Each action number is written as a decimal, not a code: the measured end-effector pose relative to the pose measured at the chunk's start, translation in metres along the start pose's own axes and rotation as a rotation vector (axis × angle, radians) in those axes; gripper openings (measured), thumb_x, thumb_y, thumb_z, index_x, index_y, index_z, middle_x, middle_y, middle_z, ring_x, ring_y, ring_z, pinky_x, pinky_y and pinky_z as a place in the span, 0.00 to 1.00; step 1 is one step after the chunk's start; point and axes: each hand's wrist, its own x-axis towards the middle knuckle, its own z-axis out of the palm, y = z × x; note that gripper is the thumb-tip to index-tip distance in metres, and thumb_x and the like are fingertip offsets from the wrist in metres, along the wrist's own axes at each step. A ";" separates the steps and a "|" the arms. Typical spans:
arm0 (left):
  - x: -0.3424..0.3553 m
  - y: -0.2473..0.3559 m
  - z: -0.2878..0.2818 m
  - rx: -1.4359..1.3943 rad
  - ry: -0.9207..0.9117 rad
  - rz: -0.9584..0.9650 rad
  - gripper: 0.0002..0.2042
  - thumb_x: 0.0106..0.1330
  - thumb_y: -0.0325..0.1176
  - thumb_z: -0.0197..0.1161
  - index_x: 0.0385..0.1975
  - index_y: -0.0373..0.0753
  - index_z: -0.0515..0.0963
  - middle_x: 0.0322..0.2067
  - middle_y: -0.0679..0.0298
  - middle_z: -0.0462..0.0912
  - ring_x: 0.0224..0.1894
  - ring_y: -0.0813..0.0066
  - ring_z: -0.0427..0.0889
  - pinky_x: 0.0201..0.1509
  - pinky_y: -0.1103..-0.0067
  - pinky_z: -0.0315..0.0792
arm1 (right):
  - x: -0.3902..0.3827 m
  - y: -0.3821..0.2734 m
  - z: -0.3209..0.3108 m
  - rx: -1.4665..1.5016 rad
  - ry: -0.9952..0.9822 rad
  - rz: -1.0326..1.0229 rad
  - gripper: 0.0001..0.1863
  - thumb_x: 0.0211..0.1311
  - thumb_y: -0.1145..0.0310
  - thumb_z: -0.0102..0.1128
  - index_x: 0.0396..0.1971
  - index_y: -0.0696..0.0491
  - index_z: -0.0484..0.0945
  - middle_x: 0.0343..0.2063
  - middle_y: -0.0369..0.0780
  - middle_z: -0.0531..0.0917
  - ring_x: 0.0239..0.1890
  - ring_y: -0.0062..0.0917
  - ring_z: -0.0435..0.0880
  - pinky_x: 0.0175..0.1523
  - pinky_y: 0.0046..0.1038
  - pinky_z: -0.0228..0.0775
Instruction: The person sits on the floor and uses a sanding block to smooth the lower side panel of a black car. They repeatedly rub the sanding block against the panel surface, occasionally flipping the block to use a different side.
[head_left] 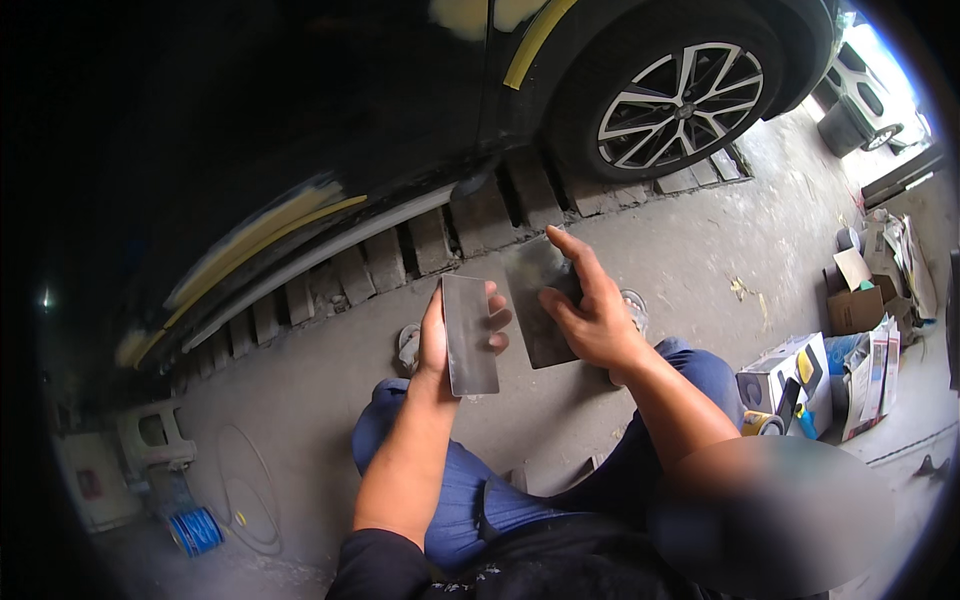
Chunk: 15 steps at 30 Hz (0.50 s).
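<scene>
My left hand (431,342) is closed around the edges of a thin, grey, see-through rectangular plate (472,350), its fingers showing behind it. Just to the right, my right hand (603,318) grips a larger dark grey rectangular plate (540,335). The thumb presses on its face and the index finger reaches along its upper edge. The two plates are held side by side above my lap, a small gap between them. Beyond them stands a dark car (400,110), with a pale filler patch (255,240) and a yellow tape strip (265,250) low on its side.
The car's wheel (683,110) is at the upper right, beside a slatted floor channel (430,243). Cardboard boxes (858,308), a white box (775,375) and papers lie to the right. A blue can (196,531) and a looped hose (272,500) are at the lower left.
</scene>
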 end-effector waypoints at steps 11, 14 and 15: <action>-0.020 -0.011 0.021 0.224 -0.136 0.309 0.29 0.75 0.52 0.39 0.61 0.31 0.66 0.58 0.54 0.73 0.59 0.63 0.71 0.66 0.71 0.62 | 0.000 0.005 0.006 0.027 0.082 0.039 0.33 0.57 0.79 0.57 0.64 0.55 0.59 0.56 0.53 0.73 0.61 0.45 0.71 0.63 0.33 0.63; -0.021 -0.014 0.018 0.394 -0.109 0.440 0.27 0.76 0.47 0.39 0.60 0.29 0.67 0.57 0.55 0.73 0.59 0.67 0.71 0.66 0.74 0.61 | 0.000 0.004 0.009 0.041 0.098 0.054 0.33 0.57 0.79 0.56 0.64 0.56 0.59 0.57 0.53 0.72 0.61 0.46 0.71 0.63 0.34 0.62; -0.020 -0.015 0.016 0.503 -0.104 0.504 0.26 0.76 0.46 0.40 0.60 0.28 0.67 0.57 0.55 0.74 0.59 0.69 0.71 0.65 0.75 0.61 | -0.001 0.003 0.010 0.046 0.105 0.066 0.33 0.57 0.79 0.56 0.64 0.56 0.59 0.57 0.54 0.72 0.61 0.46 0.71 0.63 0.34 0.62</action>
